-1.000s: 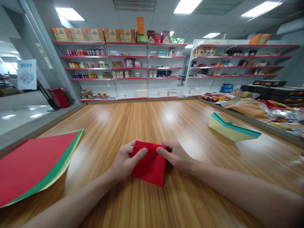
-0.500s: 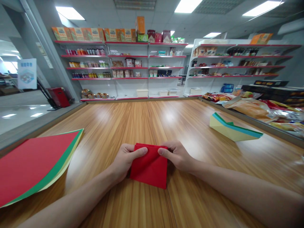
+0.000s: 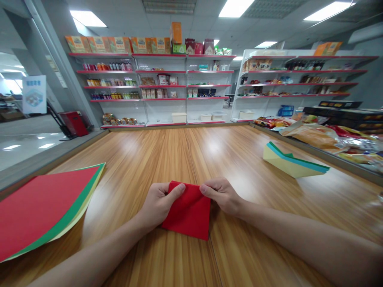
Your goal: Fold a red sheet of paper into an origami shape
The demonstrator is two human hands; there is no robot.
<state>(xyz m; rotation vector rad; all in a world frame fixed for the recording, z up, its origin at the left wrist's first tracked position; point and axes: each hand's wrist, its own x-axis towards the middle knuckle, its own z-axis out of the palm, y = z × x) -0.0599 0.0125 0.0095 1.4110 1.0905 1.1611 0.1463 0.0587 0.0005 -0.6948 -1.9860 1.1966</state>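
A folded piece of red paper (image 3: 189, 211), roughly square, is held between my two hands just over the wooden table (image 3: 143, 159). My left hand (image 3: 160, 203) pinches its upper left edge, thumb on the near face and fingers behind. At the upper right corner, my right hand (image 3: 221, 194) grips it the same way. The fingertips behind the paper are hidden. To the right, a paper boat (image 3: 295, 163) in yellow, blue and green stands on the table. A stack of coloured paper sheets (image 3: 48, 203), red on top with green and pale yellow below, lies at the left.
Packaged snacks (image 3: 317, 135) and dark boxes (image 3: 341, 115) are piled beyond the table's right edge. Shelves (image 3: 161, 99) with bottles, boxes and packets stand past the far edge. A red case (image 3: 74, 122) and a sign (image 3: 34, 94) are on the floor side at left.
The red paper's two layers, spread apart at the top a second ago, are now pressed nearly flat together. Both hands keep their hold with small shifts. The boat and sheets have stayed put.
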